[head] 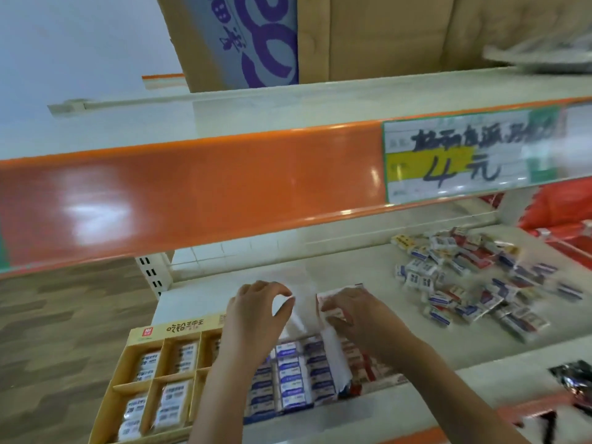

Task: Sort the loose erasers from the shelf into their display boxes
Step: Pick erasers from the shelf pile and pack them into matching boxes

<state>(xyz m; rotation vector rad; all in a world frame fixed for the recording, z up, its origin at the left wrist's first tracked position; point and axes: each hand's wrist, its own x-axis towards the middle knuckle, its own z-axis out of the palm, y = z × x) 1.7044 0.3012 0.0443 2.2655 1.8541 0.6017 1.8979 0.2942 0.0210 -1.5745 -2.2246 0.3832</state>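
A heap of loose erasers (464,277) in blue, red and white wrappers lies on the right of the pale shelf (352,264). At the shelf's front stand a yellow display box (179,328) with wrapped erasers in compartments, a box of blue erasers (290,379) and a box of red erasers (362,363). My left hand (256,315) hovers over the blue box, thumb and forefinger pinched at the edge of its upright white flap (304,302). My right hand (358,315) grips the red-and-white flap (333,299) of the red box.
The upper shelf's orange front edge (192,193) overhangs closely, carrying a price tag (448,158). A cardboard carton (368,33) stands on top. Red packages (560,213) sit at the far right, and a black packet (576,379) lies at the front right.
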